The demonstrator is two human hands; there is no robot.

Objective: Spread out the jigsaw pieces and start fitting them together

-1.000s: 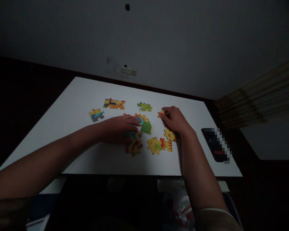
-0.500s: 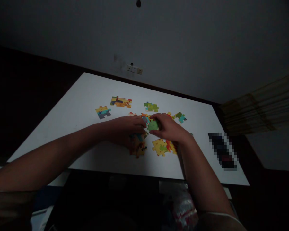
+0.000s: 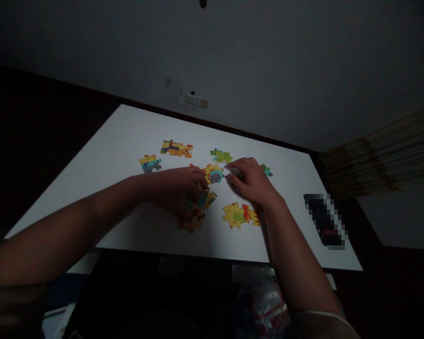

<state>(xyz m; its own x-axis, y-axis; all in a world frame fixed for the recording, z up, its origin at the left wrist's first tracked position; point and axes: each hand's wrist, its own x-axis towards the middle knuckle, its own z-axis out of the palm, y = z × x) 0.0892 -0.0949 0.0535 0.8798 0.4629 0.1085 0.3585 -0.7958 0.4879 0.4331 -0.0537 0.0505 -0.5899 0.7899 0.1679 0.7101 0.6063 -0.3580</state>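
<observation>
Colourful jigsaw pieces lie scattered on a white table (image 3: 120, 136) in dim light. My left hand (image 3: 175, 188) presses down on a joined cluster of pieces (image 3: 194, 214) near the table's middle. My right hand (image 3: 252, 181) is just to the right, its fingers curled on a puzzle piece (image 3: 233, 171) of which only a pale edge shows. Between the two hands lies a yellow and grey piece (image 3: 214, 173). A yellow, green and red joined pair (image 3: 240, 214) sits in front of my right wrist.
More pieces lie farther back: a green one (image 3: 221, 155), a yellow and blue block (image 3: 176, 149), a small multicoloured one (image 3: 150, 163) and a teal one (image 3: 267, 170). A dark flat device (image 3: 323, 219) rests near the right edge. A wall socket (image 3: 197, 100) is behind the table.
My right hand went from the far right pieces to the green piece at the centre, picked it up and drew it slightly right. My left hand stayed on the cluster.
</observation>
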